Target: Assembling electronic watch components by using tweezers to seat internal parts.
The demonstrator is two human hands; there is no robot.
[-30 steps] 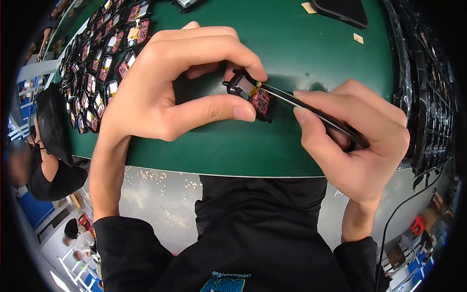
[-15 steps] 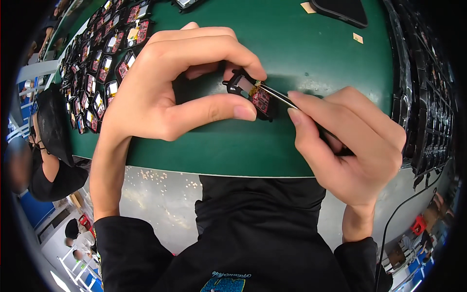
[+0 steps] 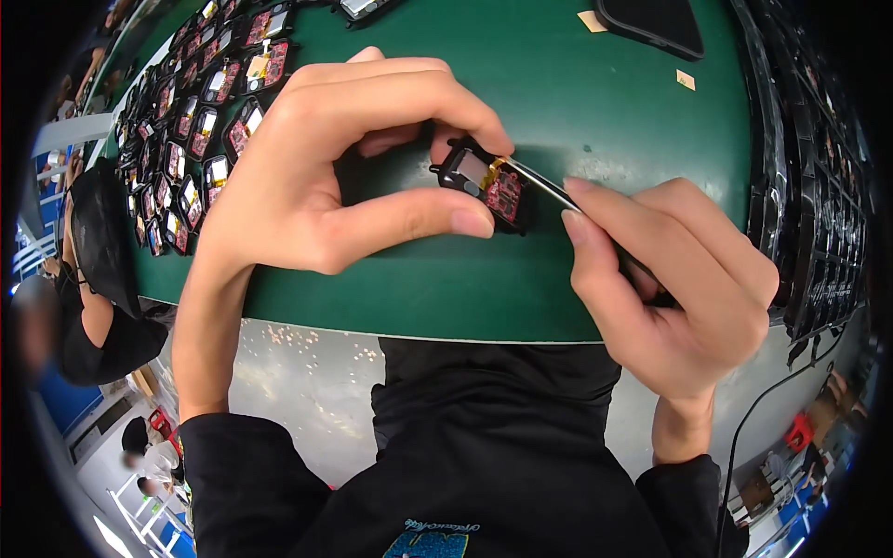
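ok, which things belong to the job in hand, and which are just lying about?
Job in hand:
open black casing, in left hand
tweezers, in right hand
similar open units at left, likely

Apparently lying about:
flat black slab, upper right
small tan slips near it

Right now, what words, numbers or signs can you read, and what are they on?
Black shirt: small light-blue curly lettering above a blue-and-yellow patch, upside down in view; I won't copy it out.
Small tan paper on the green table: a tiny mark, too small to read.
Red circuit board held in the left hand: any print is too small to read.
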